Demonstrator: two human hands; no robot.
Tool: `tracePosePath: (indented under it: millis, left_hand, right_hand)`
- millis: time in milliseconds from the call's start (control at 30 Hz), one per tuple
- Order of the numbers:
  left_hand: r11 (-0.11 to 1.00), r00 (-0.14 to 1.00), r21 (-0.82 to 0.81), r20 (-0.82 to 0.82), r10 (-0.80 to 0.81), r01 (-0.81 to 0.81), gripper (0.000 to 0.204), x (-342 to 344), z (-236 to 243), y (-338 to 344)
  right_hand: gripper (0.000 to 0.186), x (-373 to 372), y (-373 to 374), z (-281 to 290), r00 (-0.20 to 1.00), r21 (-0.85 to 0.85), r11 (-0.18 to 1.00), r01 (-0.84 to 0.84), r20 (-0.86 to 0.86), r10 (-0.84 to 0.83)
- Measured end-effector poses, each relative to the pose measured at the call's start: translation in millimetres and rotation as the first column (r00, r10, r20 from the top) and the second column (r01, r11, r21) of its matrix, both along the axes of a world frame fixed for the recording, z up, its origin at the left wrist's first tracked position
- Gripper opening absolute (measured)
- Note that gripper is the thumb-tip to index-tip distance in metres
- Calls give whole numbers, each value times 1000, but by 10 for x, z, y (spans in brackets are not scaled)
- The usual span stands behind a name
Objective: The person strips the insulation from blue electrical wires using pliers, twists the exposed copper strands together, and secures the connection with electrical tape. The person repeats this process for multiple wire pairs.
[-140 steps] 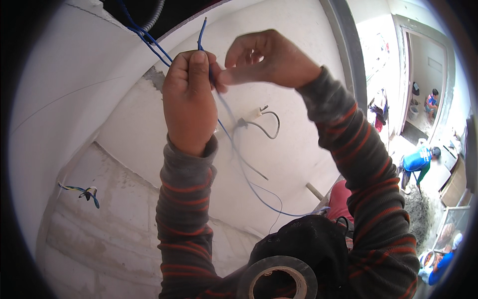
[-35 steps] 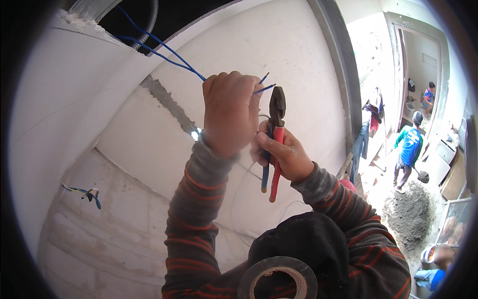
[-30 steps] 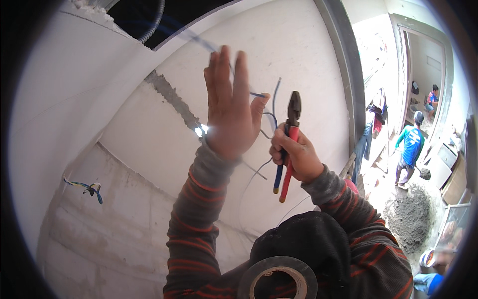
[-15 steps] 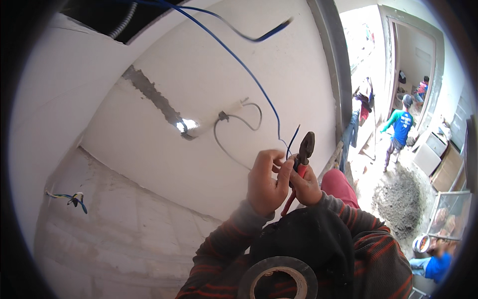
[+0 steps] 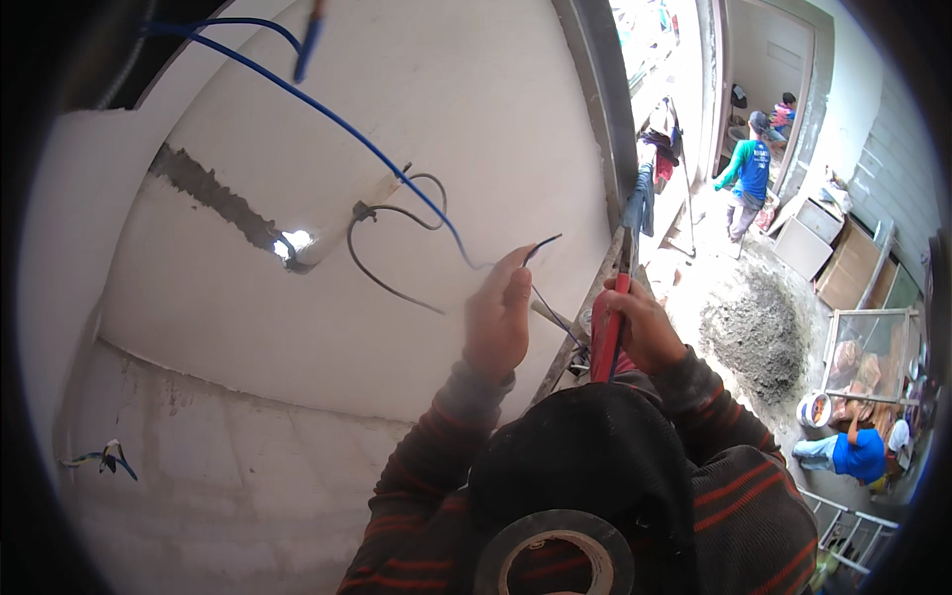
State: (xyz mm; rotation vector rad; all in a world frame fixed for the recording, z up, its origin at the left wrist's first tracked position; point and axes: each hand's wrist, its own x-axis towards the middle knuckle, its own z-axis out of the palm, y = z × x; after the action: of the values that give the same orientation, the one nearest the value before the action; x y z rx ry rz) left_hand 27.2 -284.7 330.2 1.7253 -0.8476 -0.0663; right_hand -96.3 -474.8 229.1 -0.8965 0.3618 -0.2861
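My left hand point(image 5: 498, 325) is closed on a blue wire point(image 5: 347, 129) that hangs from the dark ceiling opening at the upper left. A dark wire end point(image 5: 545, 241) sticks out past its fingertips, and a thin strand runs down toward my right hand. My right hand point(image 5: 650, 332) grips red-handled pliers point(image 5: 608, 332), held upright with the jaws toward the top. The two hands are apart. Another blue wire end point(image 5: 307, 45) dangles loose at the top, blurred. A roll of black tape point(image 5: 553, 524) lies at the lower edge, close to my body.
A grey cable point(image 5: 372, 263) loops from the white wall near a rough hole. More loose wires point(image 5: 109, 456) poke out at lower left. Below on the right, a person in blue and green point(image 5: 751, 171) stands near a sand heap point(image 5: 759, 332); another person point(image 5: 858, 454) bends beside a bucket point(image 5: 814, 409).
My hands have moved apart; the pliers have gone right with my right hand, away from the wire. My left hand still has the blue wire. The whole view has shifted.
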Motion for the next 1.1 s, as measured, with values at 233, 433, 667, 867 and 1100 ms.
tracePosePath:
  millis: [233, 433, 667, 867, 1100]
  left_hand:
    - [996, 992, -64, -107, -62, 55, 29, 80, -165, -287]
    - [998, 980, 45, 194, -49, 41, 25, 116, -170, -448]
    - [977, 986, 213, 161, -38, 3, 20, 52, -116, -467]
    - [951, 979, 304, 171, -107, 51, 20, 10, -246, -543]
    - [908, 929, 310, -325, -177, 281, 24, 234, -187, -516]
  right_hand:
    - [38, -503, 51, -61, 932, 133, 923, -361, 13, 363]
    - [51, -461, -50, -161, 920, -67, 918, -390, 11, 392]
    - [68, -183, -52, -410, 991, -526, 845, -95, 32, 132]
    - [71, -101, -96, -250, 988, -694, 707, -135, -37, 152]
    - [44, 60, -55, -295, 978, -956, 250, 156, 114, -173]
